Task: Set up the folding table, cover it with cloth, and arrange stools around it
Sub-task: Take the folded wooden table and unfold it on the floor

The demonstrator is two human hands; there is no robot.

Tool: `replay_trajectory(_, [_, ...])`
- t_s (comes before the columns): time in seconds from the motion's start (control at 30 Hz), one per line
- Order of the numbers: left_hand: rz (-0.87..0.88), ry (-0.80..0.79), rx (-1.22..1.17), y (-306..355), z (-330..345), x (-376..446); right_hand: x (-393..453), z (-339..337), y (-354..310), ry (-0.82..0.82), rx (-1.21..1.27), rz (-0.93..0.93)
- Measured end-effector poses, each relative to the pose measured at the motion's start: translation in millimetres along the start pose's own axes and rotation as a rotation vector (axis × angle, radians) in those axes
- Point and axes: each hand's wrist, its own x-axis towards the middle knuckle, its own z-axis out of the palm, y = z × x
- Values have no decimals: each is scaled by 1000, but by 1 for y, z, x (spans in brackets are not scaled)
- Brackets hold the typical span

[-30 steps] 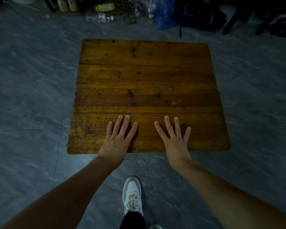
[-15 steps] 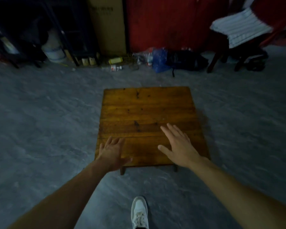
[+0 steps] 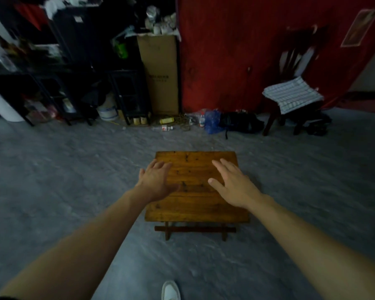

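The folding table point(image 3: 196, 210) stands upright on the grey floor, its brown plank top level and its crossed legs showing under the near edge. My left hand point(image 3: 155, 180) hovers over the top's left side with fingers spread and holds nothing. My right hand point(image 3: 232, 184) hovers over the right side, fingers straight, also empty. Whether either palm touches the wood I cannot tell. A checked blue-and-white cloth point(image 3: 291, 95) lies draped over a dark wooden chair point(image 3: 299, 55) at the back right. No stools are visible.
A red wall point(image 3: 236, 50) closes the back. A tall cardboard box point(image 3: 160, 72) and dark cluttered shelves point(image 3: 52, 83) stand at the back left. Bottles, a blue bag point(image 3: 212, 122) and a black bag point(image 3: 238, 122) litter the floor by the wall. My white shoe point(image 3: 170, 291) is near.
The view has pulled back and risen; the table looks smaller and its legs now show. Both hands have lifted from flat on the near edge and spread apart over the top.
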Motion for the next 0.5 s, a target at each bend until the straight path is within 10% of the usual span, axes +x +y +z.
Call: replay_trajectory(0.5, [40, 75, -30, -47, -69, -77, -59, -32, -83, 162, 34, 124])
